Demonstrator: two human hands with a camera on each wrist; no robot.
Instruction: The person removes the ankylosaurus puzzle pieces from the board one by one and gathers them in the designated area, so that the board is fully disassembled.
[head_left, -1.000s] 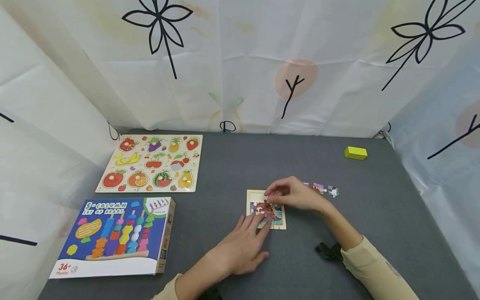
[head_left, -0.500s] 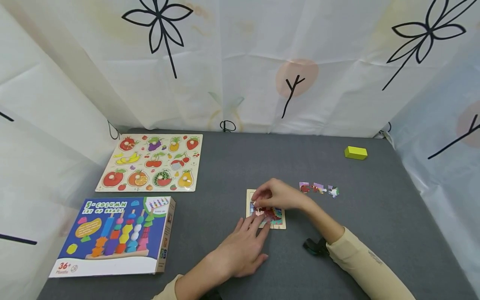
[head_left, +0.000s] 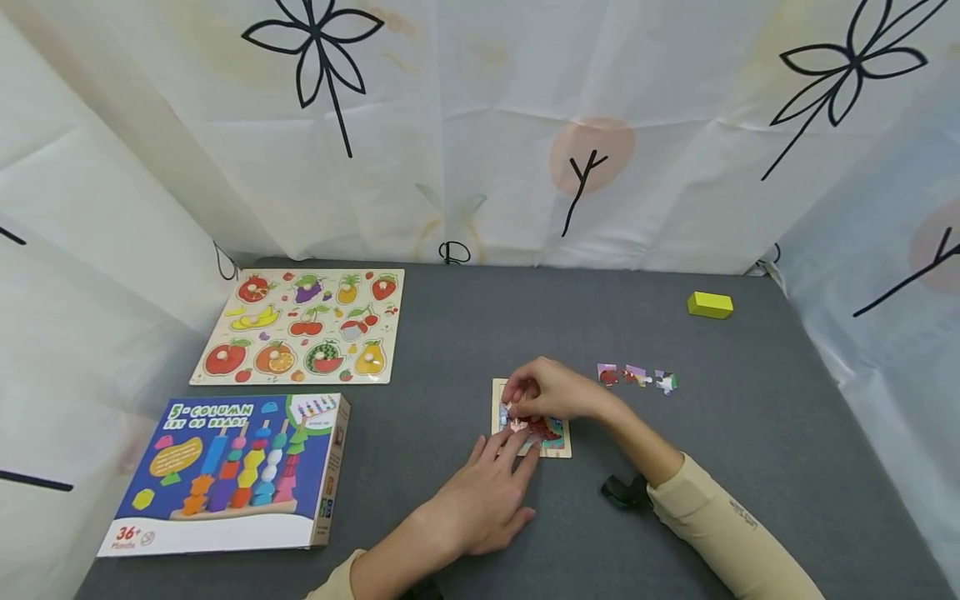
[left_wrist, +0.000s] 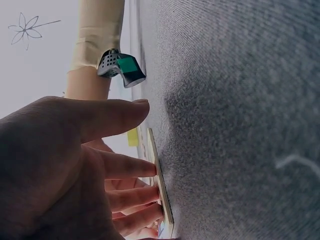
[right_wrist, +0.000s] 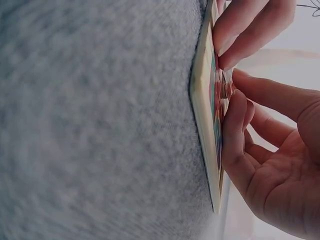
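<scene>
A small jigsaw puzzle in a pale wooden tray (head_left: 557, 454) lies on the grey table, partly covered by both hands. The left hand (head_left: 480, 504) rests its straight fingertips on the near left part of the puzzle, with the thumb held off to the side. Thumb and forefinger of the right hand (head_left: 558, 392) pinch a small jigsaw piece (right_wrist: 228, 91) at the puzzle surface, over the tray's left side. The right wrist view shows the piece tilted among the red and teal pieces. To the right of the tray lie a few loose jigsaw pieces (head_left: 636, 376).
A fruit peg puzzle board (head_left: 352, 333) lies at the back left. In front of it sits a blue and white bead-set box (head_left: 225, 467). A yellow block (head_left: 710, 305) stands at the back right. White patterned cloth (head_left: 495, 167) walls the table on three sides.
The right hand has shifted left across the tray to the puzzle's upper left, bringing the loose pieces fully into view. The left hand has stayed in place.
</scene>
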